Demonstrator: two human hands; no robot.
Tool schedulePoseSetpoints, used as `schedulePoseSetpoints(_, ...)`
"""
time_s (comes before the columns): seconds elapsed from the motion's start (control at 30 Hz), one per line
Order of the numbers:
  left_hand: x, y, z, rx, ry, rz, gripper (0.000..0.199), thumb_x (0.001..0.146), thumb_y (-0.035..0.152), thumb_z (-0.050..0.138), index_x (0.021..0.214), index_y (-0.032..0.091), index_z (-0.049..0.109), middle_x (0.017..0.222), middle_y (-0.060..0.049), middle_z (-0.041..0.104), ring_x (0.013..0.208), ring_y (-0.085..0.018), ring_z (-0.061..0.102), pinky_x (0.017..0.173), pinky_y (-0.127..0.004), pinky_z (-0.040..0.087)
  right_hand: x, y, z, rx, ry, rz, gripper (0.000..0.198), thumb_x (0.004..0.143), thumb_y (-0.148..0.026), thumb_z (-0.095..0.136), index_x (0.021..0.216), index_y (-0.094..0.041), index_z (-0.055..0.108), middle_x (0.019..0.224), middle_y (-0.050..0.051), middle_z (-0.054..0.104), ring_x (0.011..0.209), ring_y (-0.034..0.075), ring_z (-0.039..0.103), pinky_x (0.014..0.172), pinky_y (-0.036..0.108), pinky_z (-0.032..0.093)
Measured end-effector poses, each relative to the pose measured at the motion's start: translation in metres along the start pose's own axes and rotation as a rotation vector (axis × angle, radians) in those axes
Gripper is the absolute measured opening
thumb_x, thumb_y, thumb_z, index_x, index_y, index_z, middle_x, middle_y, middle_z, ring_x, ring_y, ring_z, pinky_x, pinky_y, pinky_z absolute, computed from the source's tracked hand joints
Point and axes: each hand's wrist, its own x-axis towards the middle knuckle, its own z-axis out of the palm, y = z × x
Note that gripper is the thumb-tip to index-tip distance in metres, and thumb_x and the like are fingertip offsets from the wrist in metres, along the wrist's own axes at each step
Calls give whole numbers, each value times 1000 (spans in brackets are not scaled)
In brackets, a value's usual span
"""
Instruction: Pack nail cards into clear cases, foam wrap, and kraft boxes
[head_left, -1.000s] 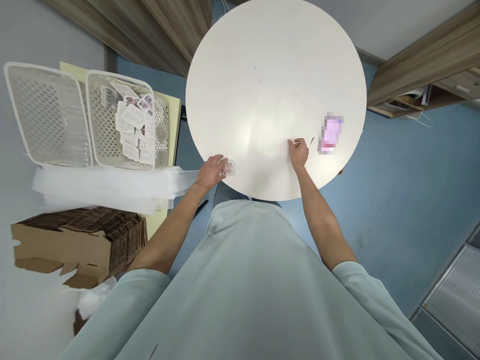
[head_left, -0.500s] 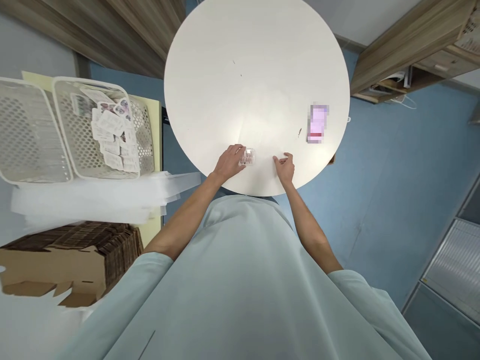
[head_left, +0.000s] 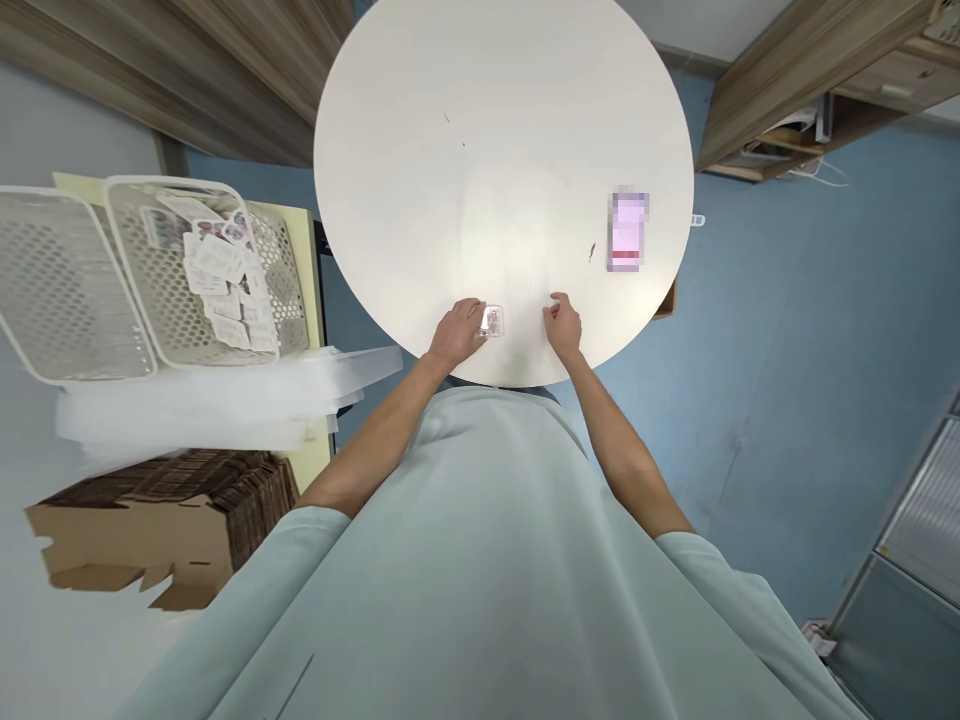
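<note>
A small clear plastic case (head_left: 493, 321) with pinkish pieces inside lies on the white round table (head_left: 517, 120), near its front edge. My left hand (head_left: 457, 335) grips the case by its left side, fingers at the far edge and thumb at the near one. To the right, apart from the case, my right hand (head_left: 564, 326) rests over the tabletop with fingers bent. A gap shows between its thumb and forefinger, and nothing is visible in it.
A blurred-out pink rectangle (head_left: 628, 232) lies on the table's right side, beside a small dark mark. At left stand white perforated baskets (head_left: 191, 185), one with several cards, plus translucent sheets (head_left: 195, 405) and stacked brown cardboard boxes (head_left: 142, 535). A wooden cabinet (head_left: 810, 90) stands at right.
The view has shifted slightly. My right hand's fingers have curled in more. My left hand stays at the case, which now shows a white glare on its left part.
</note>
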Motion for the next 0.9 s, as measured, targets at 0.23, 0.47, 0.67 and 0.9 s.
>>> schedulePoseSetpoints(0.23, -6, 12, 11, -38, 65, -83, 73, 96, 27, 73, 165, 13, 53, 168, -25, 57, 158, -43, 52, 126, -59, 54, 32, -15, -3, -5, -7, -35, 35, 106, -26, 56, 140, -22, 64, 115, 11, 79, 111, 30, 75, 103, 46, 58)
schedulePoseSetpoints(0.47, -2, 15, 18, -73, 89, -82, 72, 96, 25, 71, 166, 16, 53, 167, -24, 57, 160, -42, 50, 128, -58, 53, -3, 4, 1, -12, 0, 33, 37, 102, -43, 67, 133, -23, 65, 115, 11, 80, 110, 31, 75, 103, 45, 58)
schedulePoseSetpoints(0.67, -2, 14, 20, -96, 99, -87, 74, 94, 26, 70, 165, 16, 54, 167, -24, 57, 159, -42, 51, 128, -60, 51, -38, 8, 0, -18, -46, 14, 19, 106, -42, 59, 103, -25, 66, 112, 10, 81, 99, 27, 72, 93, 40, 58)
schedulePoseSetpoints(0.9, 0, 17, 17, -137, 109, -82, 74, 93, 24, 68, 165, 15, 54, 166, -26, 57, 159, -44, 51, 129, -64, 49, -54, -26, 8, -78, -50, -160, 19, 112, -41, 58, 105, -25, 66, 115, 9, 79, 100, 25, 72, 91, 37, 56)
